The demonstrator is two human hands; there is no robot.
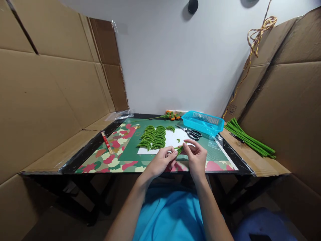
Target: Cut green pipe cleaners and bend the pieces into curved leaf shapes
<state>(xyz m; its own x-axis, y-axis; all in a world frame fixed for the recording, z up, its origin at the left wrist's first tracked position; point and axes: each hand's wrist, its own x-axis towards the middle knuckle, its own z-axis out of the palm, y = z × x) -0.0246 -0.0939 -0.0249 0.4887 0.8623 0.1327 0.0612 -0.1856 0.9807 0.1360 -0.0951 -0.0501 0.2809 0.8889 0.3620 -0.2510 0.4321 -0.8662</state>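
My left hand [163, 161] and my right hand [196, 157] meet over the near edge of the table, both pinching one short green pipe-cleaner piece [180, 149] between their fingertips. Just beyond them lies a white sheet [175, 138] with several bent green pipe-cleaner pieces [153, 137] laid in two rows on its left part.
Black-handled scissors [192, 133] lie beside a turquoise basket [203, 122]. A bundle of long green pipe cleaners [248, 141] rests on cardboard at the right. A red-and-tan stick [106, 142] lies at the left, orange-green flowers [172, 115] at the back. Cardboard walls stand on both sides.
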